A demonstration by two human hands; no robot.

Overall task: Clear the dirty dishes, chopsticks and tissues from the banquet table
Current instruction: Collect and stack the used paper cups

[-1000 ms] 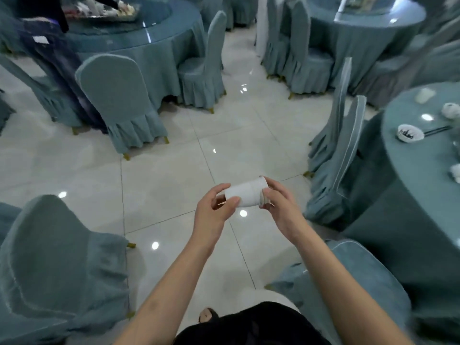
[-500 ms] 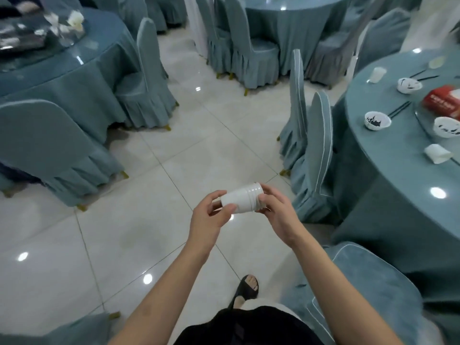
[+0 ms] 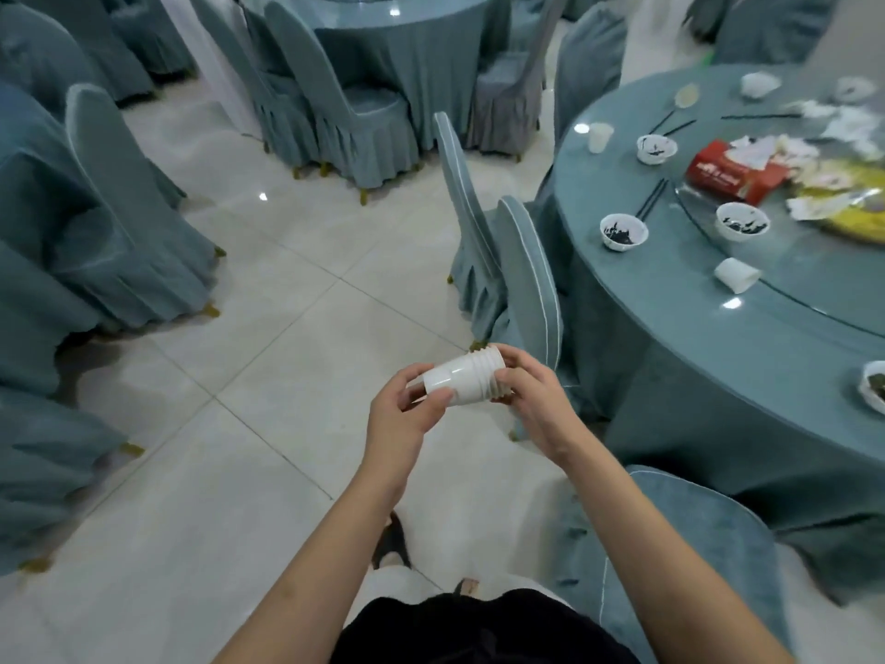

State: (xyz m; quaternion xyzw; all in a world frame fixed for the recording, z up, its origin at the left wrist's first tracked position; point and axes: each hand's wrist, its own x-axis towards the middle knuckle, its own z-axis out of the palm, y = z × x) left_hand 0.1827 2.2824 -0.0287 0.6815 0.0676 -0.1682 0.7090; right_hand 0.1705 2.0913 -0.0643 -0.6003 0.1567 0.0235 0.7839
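Head view: I've got the stack of white cups [image 3: 463, 380] lying sideways between both hands, left hand [image 3: 400, 420] curled round its base, right hand [image 3: 531, 401] pinching the rims. Off right, the table [image 3: 680, 357] carries dirty bowls [image 3: 622, 231], chopsticks [image 3: 650, 205] and tissues [image 3: 847, 119].

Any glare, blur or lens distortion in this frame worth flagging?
Head view: ceiling lights glare on the glossy floor and the glass turntable; wide-angle bending at the edges; far tissues soft; the hands and stacked cups fairly sharp.
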